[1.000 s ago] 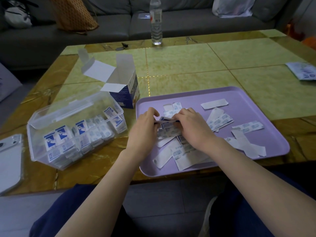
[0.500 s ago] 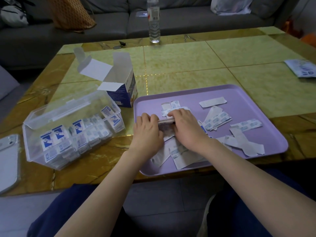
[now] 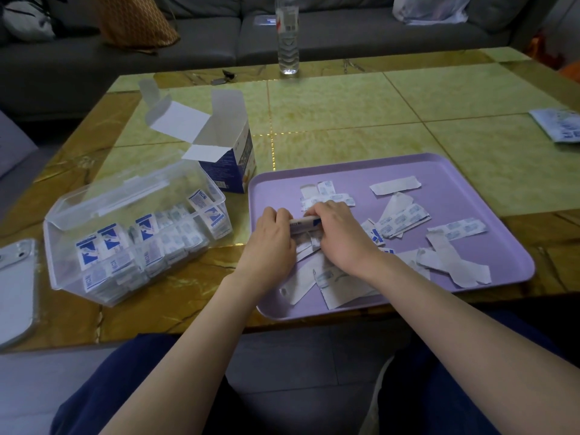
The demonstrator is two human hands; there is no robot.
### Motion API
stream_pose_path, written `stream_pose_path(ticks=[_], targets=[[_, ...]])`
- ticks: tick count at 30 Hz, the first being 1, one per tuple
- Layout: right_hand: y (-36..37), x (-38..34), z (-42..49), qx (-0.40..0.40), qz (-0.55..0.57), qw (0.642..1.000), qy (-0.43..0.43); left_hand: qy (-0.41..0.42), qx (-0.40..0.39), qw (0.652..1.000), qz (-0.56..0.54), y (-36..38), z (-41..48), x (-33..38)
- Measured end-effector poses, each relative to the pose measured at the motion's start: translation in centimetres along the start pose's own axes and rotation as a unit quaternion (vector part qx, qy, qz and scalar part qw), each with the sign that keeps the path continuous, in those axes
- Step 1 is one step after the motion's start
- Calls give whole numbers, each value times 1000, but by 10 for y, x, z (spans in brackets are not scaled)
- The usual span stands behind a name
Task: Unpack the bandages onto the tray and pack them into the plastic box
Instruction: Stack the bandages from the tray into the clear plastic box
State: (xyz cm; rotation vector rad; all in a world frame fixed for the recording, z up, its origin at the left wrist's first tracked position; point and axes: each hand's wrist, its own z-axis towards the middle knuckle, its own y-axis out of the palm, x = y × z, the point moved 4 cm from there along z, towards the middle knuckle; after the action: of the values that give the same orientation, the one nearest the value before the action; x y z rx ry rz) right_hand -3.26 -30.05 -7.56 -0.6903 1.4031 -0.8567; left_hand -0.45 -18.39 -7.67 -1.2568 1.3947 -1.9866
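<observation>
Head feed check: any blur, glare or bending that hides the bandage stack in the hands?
Head view: dim, even light, no hard shadows; bandage stack between left hand and right hand shows edge-on, print unreadable; plastic box contents look smeared; wide lens bows the table edges; only small glints on its gold seam.
</observation>
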Motion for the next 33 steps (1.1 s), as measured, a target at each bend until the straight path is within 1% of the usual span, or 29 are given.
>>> stream_pose_path(ticks=[2, 4, 6, 8, 11, 12, 15, 16, 20, 22, 24, 27, 29, 31, 33], targets=[[0, -4, -1, 21, 32, 999, -15, 5, -12, 1000, 20, 3, -1, 1], [0, -6, 1, 44, 74, 996, -27, 19, -20, 1000, -5, 4, -1, 5], [0, -3, 3, 41, 77, 996, -27, 25, -22, 999, -8, 4, -1, 6], [1, 0, 2, 36, 62, 997, -20, 20, -9, 1000, 5, 4, -1, 5], [0, 0, 1, 58, 63, 996, -26, 15, 17, 999, 24, 0, -1, 3], [1, 0, 1, 56, 64, 996, -30, 17, 13, 999, 40, 1, -1, 4], [9, 3, 1, 5, 40, 999, -31, 8, -12, 995, 100, 5, -2, 3], [11, 3, 1, 3, 40, 999, -31, 6, -13, 994, 106, 6, -2, 2], [3, 0, 1, 65, 83, 993, -50, 12, 16, 996, 86, 6, -3, 0], [0, -2, 1, 72, 87, 992, -63, 23, 40, 996, 76, 1, -4, 1], [-5, -4, -1, 88, 93, 989, -72, 25, 71, 996, 42, -6, -5, 3], [-19, -11, -4, 147, 138, 975, -87, 20, 117, 992, -50, -18, -7, 6], [-27, -12, -4, 158, 173, 969, -73, 19, 129, 984, -122, -24, -9, 5], [-28, -9, -3, 117, 215, 969, -29, 3, 133, 972, -194, -30, -11, 1], [-27, -6, -3, 60, 279, 958, 14, -19, 119, 959, -256, -33, -11, -3]])
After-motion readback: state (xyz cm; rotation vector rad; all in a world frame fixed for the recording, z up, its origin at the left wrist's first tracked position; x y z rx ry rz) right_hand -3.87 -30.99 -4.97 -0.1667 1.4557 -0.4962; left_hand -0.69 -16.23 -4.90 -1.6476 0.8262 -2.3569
